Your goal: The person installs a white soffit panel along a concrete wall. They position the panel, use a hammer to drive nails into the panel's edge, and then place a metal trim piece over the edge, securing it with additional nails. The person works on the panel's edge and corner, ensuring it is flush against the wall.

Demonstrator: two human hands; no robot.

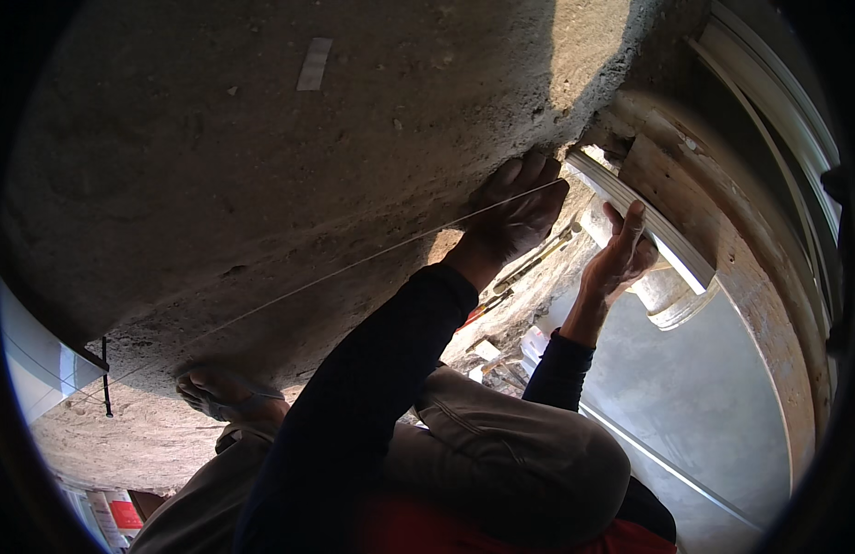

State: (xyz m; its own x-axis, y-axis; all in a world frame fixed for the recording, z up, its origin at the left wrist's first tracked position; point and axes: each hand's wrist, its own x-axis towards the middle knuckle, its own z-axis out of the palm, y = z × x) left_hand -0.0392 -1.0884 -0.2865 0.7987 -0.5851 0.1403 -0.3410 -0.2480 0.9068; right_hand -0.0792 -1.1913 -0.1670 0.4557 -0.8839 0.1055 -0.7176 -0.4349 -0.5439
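A thin pale string (354, 263) stretches across the rough concrete surface (215, 166) from a dark nail-like rod (105, 377) at the far left. My left hand (520, 210) is closed against the concrete, at the string's right end; the string passes over the hand to its finger edge, and the fingertips are partly hidden. A white ribbed strip (663, 235) slants down to the right beside that hand. My right hand (617, 254) grips the strip from below, its thumb side raised along it. The strip's upper end lies close to my left fingers.
A whitish bucket (672, 305) stands below the strip. A curved-looking wooden board (760, 295) borders the right side, above a smooth grey floor (704, 369). Long-handled tools (547, 254) lie behind my left wrist. My sandalled foot (224, 392) rests at the left.
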